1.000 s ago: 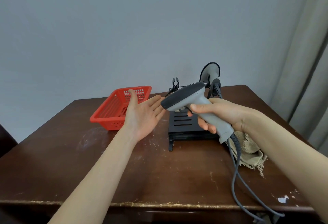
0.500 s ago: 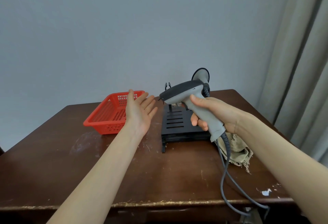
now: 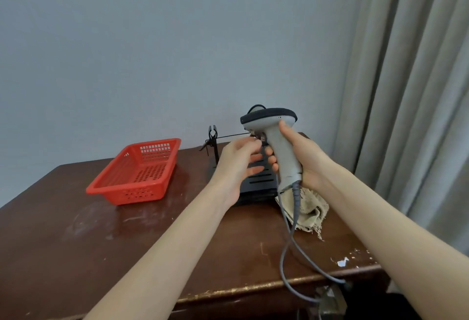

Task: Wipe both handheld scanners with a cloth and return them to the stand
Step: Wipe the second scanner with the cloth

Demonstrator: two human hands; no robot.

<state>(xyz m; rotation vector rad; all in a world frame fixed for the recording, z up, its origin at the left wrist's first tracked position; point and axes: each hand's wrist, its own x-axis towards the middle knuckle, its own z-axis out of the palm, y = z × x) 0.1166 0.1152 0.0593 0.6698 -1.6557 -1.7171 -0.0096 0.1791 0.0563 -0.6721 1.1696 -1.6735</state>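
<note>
The right hand grips the scanner by its handle, upright over the stand; the left hand, loosely curled and empty, sits just beside it, perhaps touching. Likely light, stiff, smooth plastic: the handle suits, minding the trailing cable.

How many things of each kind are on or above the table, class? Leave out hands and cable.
Red basket: 1
Black stand: 1
Cloth: 1
Grey scanner, held in the right hand: 1
Total: 4
A dark curve behind the scanner is too hidden to name.
</note>
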